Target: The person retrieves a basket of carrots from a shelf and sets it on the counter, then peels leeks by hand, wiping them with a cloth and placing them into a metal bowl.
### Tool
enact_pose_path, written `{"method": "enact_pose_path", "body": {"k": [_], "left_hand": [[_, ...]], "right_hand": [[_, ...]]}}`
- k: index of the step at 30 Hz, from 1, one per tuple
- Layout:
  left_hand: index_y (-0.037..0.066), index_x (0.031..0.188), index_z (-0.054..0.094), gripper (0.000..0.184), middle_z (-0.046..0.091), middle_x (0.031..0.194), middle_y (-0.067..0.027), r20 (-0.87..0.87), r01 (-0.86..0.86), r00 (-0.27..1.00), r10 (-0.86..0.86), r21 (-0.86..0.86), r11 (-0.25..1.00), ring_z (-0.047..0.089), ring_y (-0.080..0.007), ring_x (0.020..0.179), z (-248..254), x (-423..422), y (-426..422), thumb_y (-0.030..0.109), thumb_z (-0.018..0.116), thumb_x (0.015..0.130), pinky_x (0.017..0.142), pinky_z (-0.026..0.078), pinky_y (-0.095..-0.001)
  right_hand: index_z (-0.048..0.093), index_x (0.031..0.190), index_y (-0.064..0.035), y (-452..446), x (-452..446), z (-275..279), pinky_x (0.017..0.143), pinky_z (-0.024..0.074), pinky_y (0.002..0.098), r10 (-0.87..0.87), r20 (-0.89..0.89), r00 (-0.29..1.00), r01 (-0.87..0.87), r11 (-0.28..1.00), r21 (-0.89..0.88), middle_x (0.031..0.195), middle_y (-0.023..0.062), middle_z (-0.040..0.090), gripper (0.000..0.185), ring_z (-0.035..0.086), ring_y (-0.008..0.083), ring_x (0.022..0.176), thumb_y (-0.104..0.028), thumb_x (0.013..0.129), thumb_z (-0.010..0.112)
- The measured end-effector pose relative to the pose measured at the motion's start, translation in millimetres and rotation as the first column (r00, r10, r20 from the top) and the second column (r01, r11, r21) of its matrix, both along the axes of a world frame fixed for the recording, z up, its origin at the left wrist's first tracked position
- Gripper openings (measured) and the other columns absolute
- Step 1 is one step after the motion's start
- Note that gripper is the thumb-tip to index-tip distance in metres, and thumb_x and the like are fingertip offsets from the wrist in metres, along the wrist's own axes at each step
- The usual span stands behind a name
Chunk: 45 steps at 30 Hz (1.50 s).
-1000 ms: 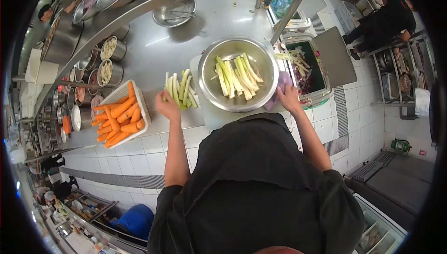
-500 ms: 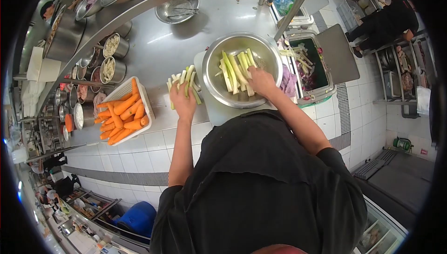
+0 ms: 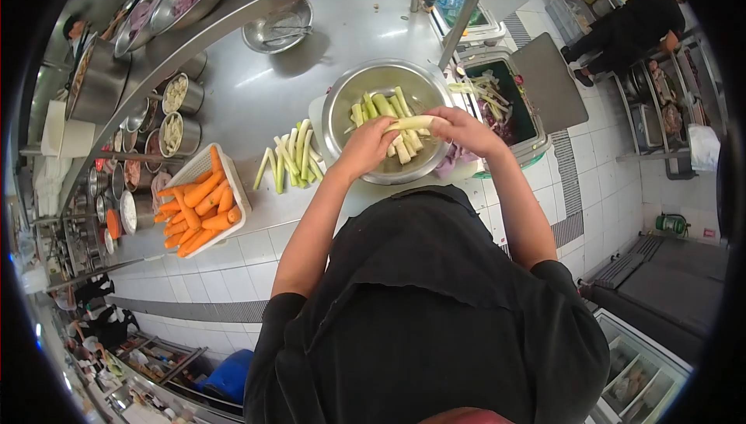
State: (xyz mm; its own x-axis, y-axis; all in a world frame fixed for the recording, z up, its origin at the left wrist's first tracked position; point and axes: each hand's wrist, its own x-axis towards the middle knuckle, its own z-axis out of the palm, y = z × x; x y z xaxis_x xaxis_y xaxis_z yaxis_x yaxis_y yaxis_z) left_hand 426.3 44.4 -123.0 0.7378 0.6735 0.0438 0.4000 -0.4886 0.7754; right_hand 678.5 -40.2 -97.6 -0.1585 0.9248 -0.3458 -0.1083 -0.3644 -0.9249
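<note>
Two-handed grip (image 3: 367,149) on stalk (image 3: 412,123), ends hidden

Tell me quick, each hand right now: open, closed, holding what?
Left hand: closed on one end of a pale stalk.
Right hand: closed on its other end.

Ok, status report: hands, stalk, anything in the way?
Left hand and right hand both on one pale stalk. Stalk held over the bowl, more stalks inside. Nothing visibly blocking the hands.
</note>
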Motion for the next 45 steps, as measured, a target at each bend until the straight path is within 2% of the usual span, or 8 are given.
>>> {"method": "enact_pose_path", "body": {"k": [2, 11, 16, 20, 26, 31, 35, 45], "left_hand": [[0.002, 0.121, 0.061, 0.031, 0.068, 0.105, -0.0214, -0.027, 0.006, 1.000, -0.009, -0.106, 0.994, 0.065, -0.0396, 0.100, 11, 1, -3, 0.024, 0.060, 0.099, 0.087, 0.050, -0.0450], [0.001, 0.113, 0.057, 0.026, 0.067, 0.085, -0.0230, -0.041, -0.055, 0.998, 0.049, -0.164, 0.985, 0.066, -0.0408, 0.079, 34, 4, -22, 0.024, 0.059, 0.101, 0.072, 0.050, -0.0463], [0.000, 0.111, 0.055, 0.023, 0.065, 0.076, -0.0134, -0.003, -0.248, 0.964, 0.267, -0.378, 0.892, 0.064, -0.0266, 0.069, 18, -10, -17, 0.021, 0.055, 0.103, 0.067, 0.050, -0.0400], [0.001, 0.115, 0.050, 0.021, 0.062, 0.082, -0.0074, 0.039, -0.276, 0.929, 0.367, -0.587, 0.761, 0.059, -0.0167, 0.072, -12, -19, -12, 0.019, 0.050, 0.104, 0.070, 0.049, -0.0343], [0.002, 0.119, 0.049, 0.023, 0.063, 0.088, -0.0133, 0.040, -0.339, 0.921, 0.387, -0.408, 0.848, 0.063, -0.0245, 0.080, -20, -18, -22, 0.019, 0.048, 0.104, 0.075, 0.050, -0.0389], [0.000, 0.117, 0.054, 0.027, 0.065, 0.092, -0.0204, -0.030, -0.313, 0.941, 0.338, -0.457, 0.832, 0.066, -0.0320, 0.085, -7, -13, -28, 0.023, 0.048, 0.103, 0.079, 0.050, -0.0443], [-0.001, 0.117, 0.056, 0.031, 0.066, 0.096, -0.0262, -0.037, -0.015, 0.999, 0.002, -0.343, 0.939, 0.066, -0.0400, 0.089, 22, 24, -50, 0.025, 0.047, 0.103, 0.081, 0.049, -0.0482], [-0.001, 0.115, 0.053, 0.029, 0.064, 0.092, -0.0255, -0.125, 0.060, 0.985, -0.116, -0.378, 0.924, 0.062, -0.0436, 0.087, 64, -15, -65, 0.026, 0.047, 0.104, 0.079, 0.049, -0.0479]], "right_hand": [[0.069, 0.109, -0.0018, -3, -9, 14, 0.067, 0.0481, 0.0256, 0.027, 0.687, 0.727, -0.211, 0.960, 0.185, 0.084, -0.0005, 0.068, 0.026, 0.058, 0.0084, 0.074, -0.026, 0.101, 0.062], [0.068, 0.107, -0.0021, -6, -14, 2, 0.064, 0.0517, 0.0280, -0.520, 0.440, 0.732, 0.371, 0.846, 0.383, 0.087, 0.0112, 0.073, 0.019, 0.065, 0.0132, 0.073, -0.019, 0.099, 0.063], [0.067, 0.117, -0.0022, 0, 61, 0, 0.088, 0.0529, 0.0431, -0.660, 0.677, -0.326, -0.030, 0.722, 0.691, 0.108, 0.0198, 0.067, 0.039, 0.066, 0.0356, 0.097, -0.029, 0.089, 0.073], [0.061, 0.126, -0.0044, -31, 56, -72, 0.094, 0.0517, 0.0473, -0.196, 0.920, 0.339, 0.018, 0.979, 0.201, 0.116, 0.0218, 0.065, 0.059, 0.060, 0.0393, 0.113, -0.033, 0.077, 0.079], [0.063, 0.117, -0.0035, -72, 11, -108, 0.087, 0.0531, 0.0473, -0.546, 0.838, 0.019, -0.370, 0.774, 0.513, 0.107, 0.0219, 0.067, 0.041, 0.065, 0.0365, 0.105, -0.025, 0.084, 0.075], [0.063, 0.107, -0.0045, -87, 34, -36, 0.084, 0.0540, 0.0438, -0.700, 0.337, 0.630, 0.523, 0.703, 0.483, 0.106, 0.0163, 0.069, 0.027, 0.068, 0.0365, 0.095, -0.013, 0.084, 0.076], [0.065, 0.115, -0.0130, -56, -44, 74, 0.096, 0.0465, 0.0439, -0.452, 0.832, 0.321, -0.566, 0.613, 0.551, 0.114, 0.0145, 0.065, 0.048, 0.062, 0.0364, 0.108, -0.019, 0.070, 0.080], [0.064, 0.098, -0.0095, -51, -27, 15, 0.076, 0.0479, 0.0399, -0.482, 0.815, 0.323, -0.289, 0.769, 0.570, 0.088, 0.0095, 0.061, 0.018, 0.061, 0.0309, 0.086, -0.011, 0.080, 0.065]]}}
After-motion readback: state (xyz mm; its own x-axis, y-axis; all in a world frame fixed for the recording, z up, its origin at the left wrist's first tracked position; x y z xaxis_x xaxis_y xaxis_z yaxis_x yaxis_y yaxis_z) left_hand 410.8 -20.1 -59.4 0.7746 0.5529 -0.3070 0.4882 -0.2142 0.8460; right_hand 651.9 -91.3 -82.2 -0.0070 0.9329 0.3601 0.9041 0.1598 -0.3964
